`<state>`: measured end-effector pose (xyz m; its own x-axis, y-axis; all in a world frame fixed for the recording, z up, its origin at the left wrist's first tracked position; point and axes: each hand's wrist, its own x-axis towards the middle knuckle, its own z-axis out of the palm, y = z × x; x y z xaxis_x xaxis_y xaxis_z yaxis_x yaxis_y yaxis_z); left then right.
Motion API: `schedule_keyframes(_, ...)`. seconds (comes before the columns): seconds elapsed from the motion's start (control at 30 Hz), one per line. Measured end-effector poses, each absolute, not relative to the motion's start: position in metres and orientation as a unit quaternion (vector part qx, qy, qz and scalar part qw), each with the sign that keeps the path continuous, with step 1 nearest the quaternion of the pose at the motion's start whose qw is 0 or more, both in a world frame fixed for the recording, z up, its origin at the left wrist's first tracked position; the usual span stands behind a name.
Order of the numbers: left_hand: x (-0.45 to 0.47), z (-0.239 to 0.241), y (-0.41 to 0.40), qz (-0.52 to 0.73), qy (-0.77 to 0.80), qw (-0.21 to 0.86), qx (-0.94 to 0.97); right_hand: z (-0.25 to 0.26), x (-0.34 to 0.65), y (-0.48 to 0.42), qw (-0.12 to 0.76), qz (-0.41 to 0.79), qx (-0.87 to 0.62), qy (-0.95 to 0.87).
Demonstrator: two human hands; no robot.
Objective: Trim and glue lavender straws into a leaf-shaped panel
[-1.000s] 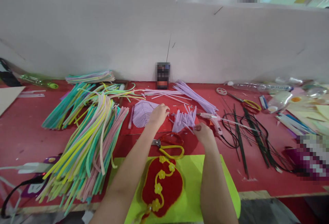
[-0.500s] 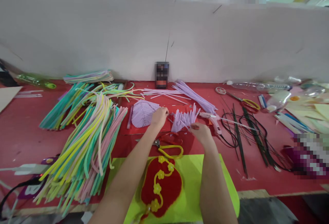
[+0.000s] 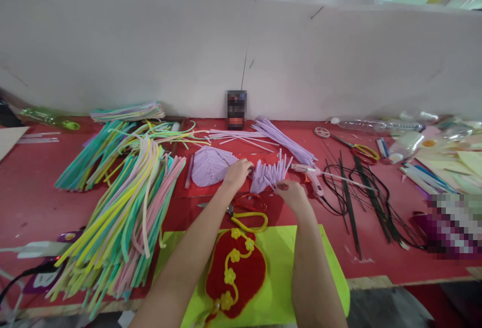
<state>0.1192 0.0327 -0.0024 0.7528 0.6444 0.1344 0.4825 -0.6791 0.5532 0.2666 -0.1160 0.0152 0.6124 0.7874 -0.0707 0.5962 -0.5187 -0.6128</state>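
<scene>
My left hand (image 3: 236, 173) rests with curled fingers at the right edge of a flat lilac fan of glued stems (image 3: 210, 165) on a red sheet (image 3: 263, 159). My right hand (image 3: 290, 193) pinches into a loose pile of short lilac stem pieces (image 3: 270, 172) just right of the left hand. What the fingertips hold is too small to make out. Red and yellow scissors (image 3: 248, 211) lie just below both hands. A red felt shape with yellow flowers (image 3: 235, 274) lies on a lime green sheet (image 3: 301, 267) between my forearms.
A big heap of pastel stems (image 3: 124, 202) fills the left of the red table (image 3: 376, 262). Long lilac stems (image 3: 286, 142) lie behind. A glue gun (image 3: 311, 175), black wires (image 3: 361, 192), scissors (image 3: 361, 151) and plastic bottles (image 3: 376, 126) lie right. A white partition (image 3: 150, 51) stands behind.
My left hand slid a little right and toward me along the fan's edge. My right hand moved up-left into the pile of short pieces.
</scene>
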Motion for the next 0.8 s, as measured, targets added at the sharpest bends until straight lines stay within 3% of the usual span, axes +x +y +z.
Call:
schedule_keyframes(0.2,0.117,0.006,0.038,0.242,0.334,0.313,0.856,0.014,0.267,-0.116,0.298,0.168,-0.849,-0.402)
schedule_keyframes(0.4,0.118,0.021,0.039,0.309,0.317,0.512,0.736,0.016,0.266,-0.116,0.309,0.172,-0.85,-0.391)
schedule_keyframes(0.57,0.137,0.016,0.021,0.293,0.257,0.647,0.656,0.018,0.265,-0.115,0.295,0.194,-0.849,-0.392)
schedule_keyframes(0.8,0.158,-0.003,-0.005,0.265,0.273,0.683,0.624,0.016,0.266,-0.116,0.315,0.23,-0.824,-0.412)
